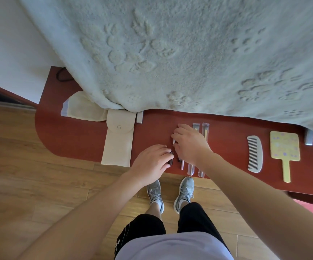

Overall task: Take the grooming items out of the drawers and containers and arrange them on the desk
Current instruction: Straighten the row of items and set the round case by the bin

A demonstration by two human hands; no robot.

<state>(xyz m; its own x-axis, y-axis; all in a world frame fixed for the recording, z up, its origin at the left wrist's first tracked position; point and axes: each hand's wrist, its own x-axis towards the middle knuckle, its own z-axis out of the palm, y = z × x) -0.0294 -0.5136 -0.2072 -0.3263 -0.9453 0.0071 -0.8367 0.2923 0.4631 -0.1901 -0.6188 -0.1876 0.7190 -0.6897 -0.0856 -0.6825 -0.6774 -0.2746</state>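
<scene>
Head view: both hands square up slim, plastic-sleeved brushes [191,167] lying lengthwise across the red desk [73,139]. The left hand [151,163] pinches a dark brush handle [171,158]; the right hand [189,142] rests spread, fingers flat, over the row. A cream comb [254,153] and yellow mirror [285,147] lie well right, a fabric pouch [118,140] left.

Two hands, left hand [152,162] and right hand [189,143]. One comb [255,153]. One hand mirror [285,152]. One cream pouch [119,139]. About five slim sleeved brushes [205,131], partly hidden under the hands; exact count uncertain. Two shoes [183,192].
</scene>
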